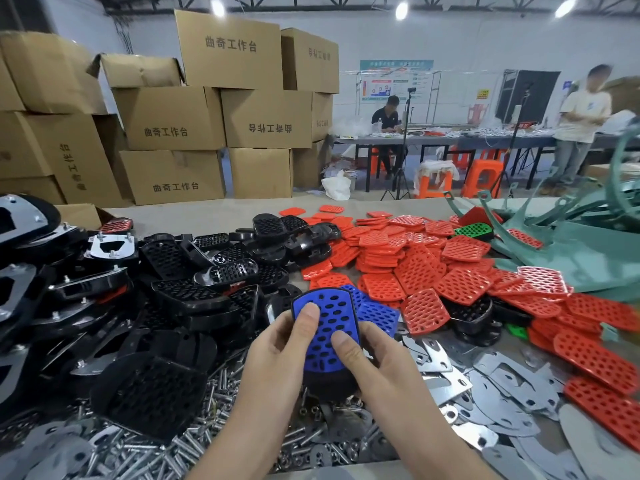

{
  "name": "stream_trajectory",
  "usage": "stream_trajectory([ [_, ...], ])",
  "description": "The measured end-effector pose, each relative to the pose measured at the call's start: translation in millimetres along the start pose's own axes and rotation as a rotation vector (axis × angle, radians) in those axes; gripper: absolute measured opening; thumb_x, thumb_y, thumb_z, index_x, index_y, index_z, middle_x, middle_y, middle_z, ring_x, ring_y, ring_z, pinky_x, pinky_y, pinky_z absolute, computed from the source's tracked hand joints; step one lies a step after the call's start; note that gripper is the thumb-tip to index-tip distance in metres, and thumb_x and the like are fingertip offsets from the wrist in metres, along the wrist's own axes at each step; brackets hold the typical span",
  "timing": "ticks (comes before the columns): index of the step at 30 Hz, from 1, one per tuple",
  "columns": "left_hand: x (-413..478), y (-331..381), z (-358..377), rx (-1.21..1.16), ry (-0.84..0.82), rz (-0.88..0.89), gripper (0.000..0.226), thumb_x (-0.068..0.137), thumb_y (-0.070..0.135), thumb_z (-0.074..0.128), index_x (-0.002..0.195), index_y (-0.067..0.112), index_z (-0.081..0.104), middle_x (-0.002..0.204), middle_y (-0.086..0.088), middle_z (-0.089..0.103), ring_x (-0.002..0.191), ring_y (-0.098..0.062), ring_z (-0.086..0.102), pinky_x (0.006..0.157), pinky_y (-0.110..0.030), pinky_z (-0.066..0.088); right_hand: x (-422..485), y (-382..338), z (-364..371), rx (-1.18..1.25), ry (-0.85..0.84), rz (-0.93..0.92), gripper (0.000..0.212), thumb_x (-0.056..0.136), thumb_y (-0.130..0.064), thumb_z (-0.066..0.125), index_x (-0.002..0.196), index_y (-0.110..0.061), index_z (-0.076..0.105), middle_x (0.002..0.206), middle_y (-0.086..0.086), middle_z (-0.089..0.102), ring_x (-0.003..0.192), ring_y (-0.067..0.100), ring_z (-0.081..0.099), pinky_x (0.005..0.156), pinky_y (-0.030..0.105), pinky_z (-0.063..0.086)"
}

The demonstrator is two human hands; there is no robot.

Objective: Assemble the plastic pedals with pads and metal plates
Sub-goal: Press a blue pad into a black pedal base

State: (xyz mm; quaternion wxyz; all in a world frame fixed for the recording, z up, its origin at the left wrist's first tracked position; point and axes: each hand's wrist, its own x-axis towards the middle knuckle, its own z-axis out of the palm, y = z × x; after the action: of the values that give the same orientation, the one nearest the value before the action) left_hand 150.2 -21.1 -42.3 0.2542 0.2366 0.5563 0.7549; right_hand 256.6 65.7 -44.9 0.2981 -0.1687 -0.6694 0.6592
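Thumbs of both the left hand point(277, 355) and right hand point(374, 362) press the blue pad point(327, 327) onto the black pedal point(332, 382), gripped lengthwise away from the body.

The left hand point(277, 355) and right hand point(375, 370) grip one pedal point(332, 384) between them, a pad point(341, 327) lying on its top face under both thumbs. A pedal heap point(180, 289) lies left of the left hand, a pad heap point(422, 265) beyond and right of the right hand, plates point(491, 379) just right of that hand, and bolts point(194, 441) under and left of the wrists. Boxes point(207, 116) stand well behind the left hand, past the table point(194, 216) edge; frames point(571, 244) lie far right.
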Motion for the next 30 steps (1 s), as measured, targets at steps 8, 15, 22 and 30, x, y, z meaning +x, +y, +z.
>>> stream_trajectory([
  [8,-5,3,1,0.079,-0.072,0.051,0.041,0.072,0.061,0.07,0.101,0.032,0.076,0.102,-0.001,0.078,0.097,-0.019,0.075,0.074,-0.026,0.059,0,-4,8,0.145,0.031,-0.017,0.034,0.087,-0.048,0.061,0.111,-0.026,0.072,0.101,-0.007,0.079,0.095,0.007,0.075,0.073,0.014,0.056],
  [15,-5,1,2,0.136,-0.086,0.066,0.022,0.082,0.048,0.068,0.091,0.029,0.075,0.092,-0.001,0.077,0.087,-0.017,0.075,0.07,-0.022,0.059,2,-5,12,0.167,0.107,-0.029,0.027,0.082,-0.054,0.06,0.091,-0.034,0.075,0.091,-0.005,0.078,0.086,0.007,0.074,0.067,0.015,0.054],
  [22,-10,4,11,0.079,-0.077,0.039,0.041,0.082,0.042,0.067,0.095,0.003,0.07,0.089,-0.019,0.07,0.076,-0.014,0.069,0.066,-0.025,0.057,4,-1,13,0.075,0.175,-0.039,0.02,0.1,-0.035,0.058,0.087,-0.028,0.072,0.085,-0.003,0.073,0.078,0.009,0.071,0.064,0.015,0.053],
  [30,-10,9,7,0.069,-0.086,0.067,0.037,0.084,0.042,0.067,0.081,0.007,0.056,0.083,-0.008,0.062,0.081,-0.023,0.058,0.077,-0.042,0.048,0,-4,16,0.008,0.151,-0.065,0.04,0.074,-0.069,0.057,0.09,-0.034,0.071,0.087,-0.002,0.075,0.08,0.011,0.072,0.066,0.022,0.056],
])
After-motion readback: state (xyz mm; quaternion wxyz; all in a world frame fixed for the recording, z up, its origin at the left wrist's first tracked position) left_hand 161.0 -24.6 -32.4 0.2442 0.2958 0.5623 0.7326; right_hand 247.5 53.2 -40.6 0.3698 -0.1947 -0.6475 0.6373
